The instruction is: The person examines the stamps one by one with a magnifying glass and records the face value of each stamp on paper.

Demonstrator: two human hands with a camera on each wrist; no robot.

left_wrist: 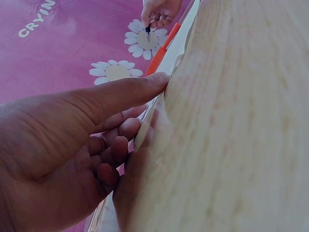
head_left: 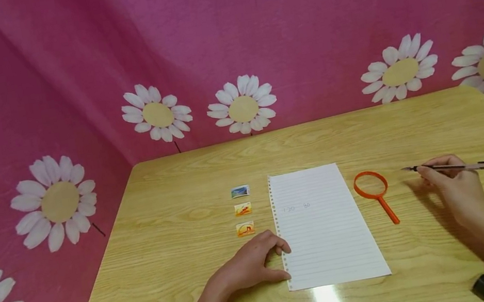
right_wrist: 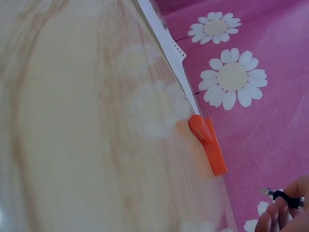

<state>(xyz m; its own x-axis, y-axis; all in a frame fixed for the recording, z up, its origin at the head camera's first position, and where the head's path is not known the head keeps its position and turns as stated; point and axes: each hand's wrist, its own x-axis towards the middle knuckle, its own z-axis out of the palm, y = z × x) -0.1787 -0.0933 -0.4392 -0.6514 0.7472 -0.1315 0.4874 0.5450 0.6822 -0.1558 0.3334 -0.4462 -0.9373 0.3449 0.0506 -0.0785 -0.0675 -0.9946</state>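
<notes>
A lined sheet of paper [head_left: 326, 243] with punched holes down its left side lies on the wooden table [head_left: 174, 203]; "120" and "80" are written on it. My left hand [head_left: 256, 261] rests at the sheet's left edge, thumb and fingertips touching it, fingers loosely bent. To the right, my right hand [head_left: 458, 186] pinches a pen [head_left: 474, 166], its tip pointing left and clear of the paper. The pen's cap sits on its back end. Between sheet and right hand lies an orange magnifying glass [head_left: 388, 210], its handle toward me.
Left of the sheet, three small stamps lie in a column: a blue one [head_left: 241, 191], then two orange-yellow ones, the middle stamp [head_left: 243, 209] and the nearest stamp [head_left: 245, 229]. A pink cloth [head_left: 297, 17] with white daisies hangs behind and left of the table.
</notes>
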